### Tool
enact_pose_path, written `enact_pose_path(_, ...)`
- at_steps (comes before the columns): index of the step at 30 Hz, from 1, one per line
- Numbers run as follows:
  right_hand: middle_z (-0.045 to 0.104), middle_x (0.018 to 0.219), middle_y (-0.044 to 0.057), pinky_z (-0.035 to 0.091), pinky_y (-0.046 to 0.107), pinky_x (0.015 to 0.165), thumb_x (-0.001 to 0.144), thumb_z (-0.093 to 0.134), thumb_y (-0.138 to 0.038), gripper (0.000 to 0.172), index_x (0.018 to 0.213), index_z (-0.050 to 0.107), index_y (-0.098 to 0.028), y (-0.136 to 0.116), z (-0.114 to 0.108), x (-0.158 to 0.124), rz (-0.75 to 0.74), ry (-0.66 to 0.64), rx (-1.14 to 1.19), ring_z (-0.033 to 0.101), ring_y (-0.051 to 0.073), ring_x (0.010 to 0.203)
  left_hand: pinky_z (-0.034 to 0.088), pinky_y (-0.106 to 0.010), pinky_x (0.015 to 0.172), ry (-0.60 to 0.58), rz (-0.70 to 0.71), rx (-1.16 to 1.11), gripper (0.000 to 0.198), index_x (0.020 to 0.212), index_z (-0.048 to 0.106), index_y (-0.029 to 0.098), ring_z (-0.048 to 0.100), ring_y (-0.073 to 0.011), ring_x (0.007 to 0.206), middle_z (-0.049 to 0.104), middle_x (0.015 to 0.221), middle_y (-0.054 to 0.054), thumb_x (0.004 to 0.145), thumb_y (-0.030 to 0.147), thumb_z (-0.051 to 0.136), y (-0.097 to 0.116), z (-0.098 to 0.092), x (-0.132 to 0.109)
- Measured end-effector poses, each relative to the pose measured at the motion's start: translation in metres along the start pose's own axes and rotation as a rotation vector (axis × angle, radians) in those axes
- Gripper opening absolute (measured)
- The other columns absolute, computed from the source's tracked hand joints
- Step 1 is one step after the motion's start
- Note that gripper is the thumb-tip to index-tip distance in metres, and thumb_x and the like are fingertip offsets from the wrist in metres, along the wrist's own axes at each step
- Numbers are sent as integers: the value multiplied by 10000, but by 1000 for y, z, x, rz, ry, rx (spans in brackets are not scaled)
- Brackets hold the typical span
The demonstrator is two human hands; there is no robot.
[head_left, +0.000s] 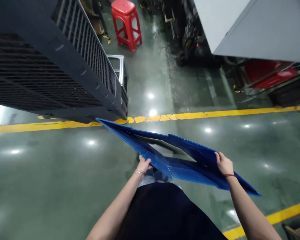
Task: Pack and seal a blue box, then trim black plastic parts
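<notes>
A flattened blue corrugated plastic box (185, 156), partly spread so a gap shows through its middle, hangs at waist height over the green floor. My left hand (143, 165) grips its near left edge from below, fingers curled round the panel. My right hand (223, 163) clasps the right edge, with a red cord on the wrist. The box's far corner reaches toward the stack of dark crates at the left.
A tall stack of dark grey slatted plastic crates (52, 63) fills the upper left. A red plastic stool (127, 23) stands beyond it. Yellow floor lines (215, 114) cross the green floor. A grey machine housing (260, 26) and dark equipment occupy the upper right.
</notes>
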State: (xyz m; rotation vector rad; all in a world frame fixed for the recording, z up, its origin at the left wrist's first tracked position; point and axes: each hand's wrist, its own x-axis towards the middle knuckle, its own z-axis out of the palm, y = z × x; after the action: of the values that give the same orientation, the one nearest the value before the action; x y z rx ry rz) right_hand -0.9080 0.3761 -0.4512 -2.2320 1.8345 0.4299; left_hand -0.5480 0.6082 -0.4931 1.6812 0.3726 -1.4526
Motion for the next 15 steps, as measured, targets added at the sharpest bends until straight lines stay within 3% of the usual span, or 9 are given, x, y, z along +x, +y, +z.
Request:
enact_pose_path(7,713,700,108,375,262,526,1014,387,-380,395,817,674,-193,18,-88,-11,283,214,-93,644,222,595,585,-293,657,-251,155,100,197,1117,620,139,666,-128,702,688,892,-11,942,228,630,72,44,19)
enact_pose_path(11,735,718,122,382,273,495,1012,346,-465,456,887,703,-210,12,-111,-13,416,305,-70,662,238,570,566,-272,624,-315,247,163,171,1072,633,139,641,-115,668,677,866,-4,943,251,631,134,67,42)
enact_pose_path(15,756,749,129,407,298,488,991,326,-528,479,908,703,-243,-10,-121,13,508,374,19,683,265,569,564,-272,627,-313,331,163,178,1039,637,140,638,-112,665,681,875,-9,951,294,623,208,95,70)
